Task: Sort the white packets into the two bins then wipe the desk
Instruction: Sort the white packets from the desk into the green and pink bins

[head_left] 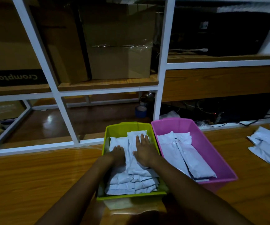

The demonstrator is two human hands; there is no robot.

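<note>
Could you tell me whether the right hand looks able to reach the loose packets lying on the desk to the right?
Probably yes: the right hand rests in the green bin, and only the low pink bin lies before the loose packets.

Your orange-brown wooden desk [33,176] has a glossy varnished finish that catches light near its far edge. The lime-green plastic bin [131,196] and pink plastic bin [212,146] look smooth, slightly shiny. The white plastic-film packets [131,181] are crinkled, faintly glossy. The brown cardboard box [119,51] is matt, with shiny clear tape.
</note>
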